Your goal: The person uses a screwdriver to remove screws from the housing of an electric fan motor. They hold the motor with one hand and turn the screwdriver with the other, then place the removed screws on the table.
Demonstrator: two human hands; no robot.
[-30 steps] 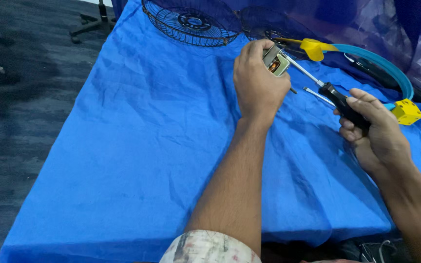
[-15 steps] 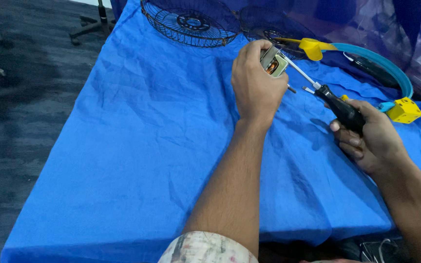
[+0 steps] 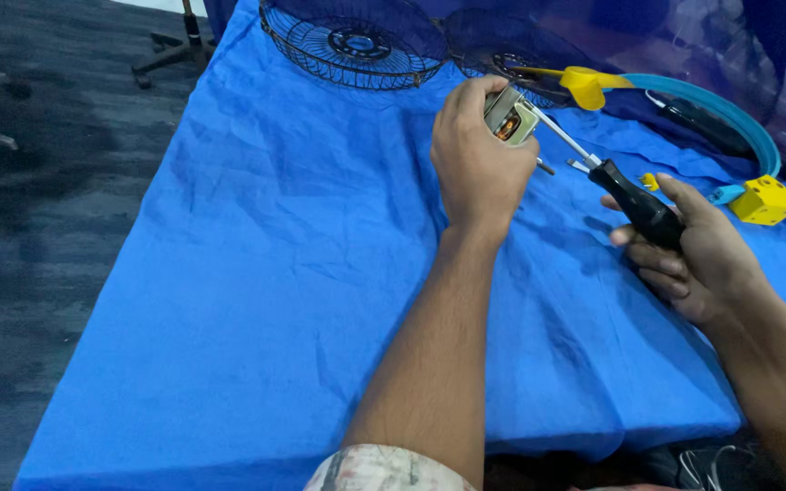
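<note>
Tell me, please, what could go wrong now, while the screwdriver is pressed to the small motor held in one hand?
1. The left hand holds the small motor above the blue cloth, unsupported; the screwdriver in the right hand might slip off and jab the fingers.
2. A loosened screw could drop into the cloth's wrinkles and be hard to find.
3. The wire fan guard lies close behind; a slipped tool might strike it.
</note>
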